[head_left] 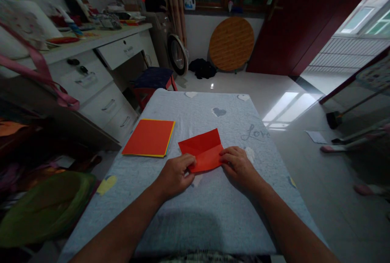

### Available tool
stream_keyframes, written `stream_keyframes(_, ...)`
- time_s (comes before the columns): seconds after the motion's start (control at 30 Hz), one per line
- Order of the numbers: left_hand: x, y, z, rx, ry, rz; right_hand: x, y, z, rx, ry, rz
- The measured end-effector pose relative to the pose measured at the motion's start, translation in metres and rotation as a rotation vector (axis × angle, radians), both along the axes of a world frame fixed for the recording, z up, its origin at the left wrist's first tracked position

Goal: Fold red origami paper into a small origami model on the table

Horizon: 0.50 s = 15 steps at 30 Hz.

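A sheet of red paper (204, 149) with a crease across its middle lies over the cloth-covered table, its far half tilted up. My left hand (179, 173) pinches the near left corner between thumb and fingers. At the right edge, my right hand (239, 164) grips the paper, fingers on top and thumb close to the near side. To the left, apart from both hands, rests a square stack of coloured paper (148, 137) with a red-orange sheet uppermost and yellow and other edges showing beneath.
A pale blue cloth with hearts (201, 106) covers the table. Beyond its far left corner stands a dark-topped stool (154, 77), beside a white desk (85, 76). A green basket (48, 206) sits at the left. A round wooden board (232, 44) leans on the far wall.
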<state>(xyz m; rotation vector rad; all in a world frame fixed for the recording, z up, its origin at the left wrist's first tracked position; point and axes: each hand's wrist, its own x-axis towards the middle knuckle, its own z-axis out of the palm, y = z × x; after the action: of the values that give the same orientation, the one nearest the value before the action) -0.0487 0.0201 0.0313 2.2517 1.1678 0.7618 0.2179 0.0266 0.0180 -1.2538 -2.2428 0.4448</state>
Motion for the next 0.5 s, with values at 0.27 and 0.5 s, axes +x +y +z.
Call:
stream_keyframes(0.27,0.000,0.002,0.001,-0.077,-0.155,-0.026,0.001,0.001,0.002,-0.033,0.036,0.030)
stream_keyframes(0.5,-0.003,0.007,-0.002,0.145,-0.049,0.043,-0.008,-0.008,0.017,-0.048,0.073,0.060)
